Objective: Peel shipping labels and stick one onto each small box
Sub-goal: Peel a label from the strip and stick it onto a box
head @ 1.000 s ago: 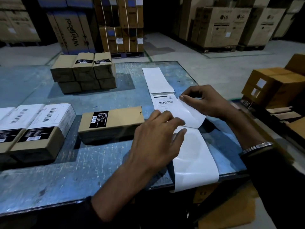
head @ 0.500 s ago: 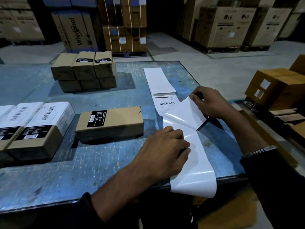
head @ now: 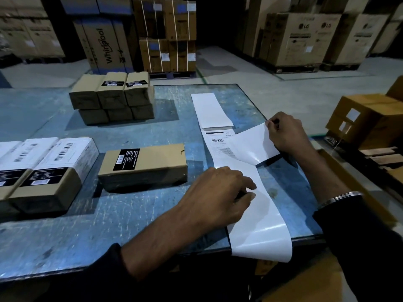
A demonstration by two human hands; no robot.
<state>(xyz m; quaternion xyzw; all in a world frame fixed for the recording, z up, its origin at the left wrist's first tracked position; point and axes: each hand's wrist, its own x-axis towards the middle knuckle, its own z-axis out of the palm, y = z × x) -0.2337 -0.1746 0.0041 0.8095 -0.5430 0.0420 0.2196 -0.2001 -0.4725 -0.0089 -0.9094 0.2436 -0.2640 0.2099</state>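
Note:
A long white strip of label backing (head: 261,232) lies along the right side of the blue table (head: 109,225) and hangs over its front edge. My left hand (head: 220,192) presses the strip flat with its fingers. My right hand (head: 285,131) pinches the corner of a shipping label (head: 253,147), half peeled and folded back, its glossy underside showing. A printed label with a barcode (head: 218,141) lies on the strip just beyond. One small brown box (head: 144,164) with a black sticker stands left of the strip.
Two boxes bearing white shipping labels (head: 65,153) stand at the left edge. A stack of several brown boxes (head: 113,97) is at the back. Cartons (head: 370,118) stand off the table to the right, and large appliance cartons (head: 301,38) line the warehouse floor behind.
My right hand has drawn the label's corner up and to the right, peeling more of it off the backing. My left hand has slid down the strip, pressing it to the table.

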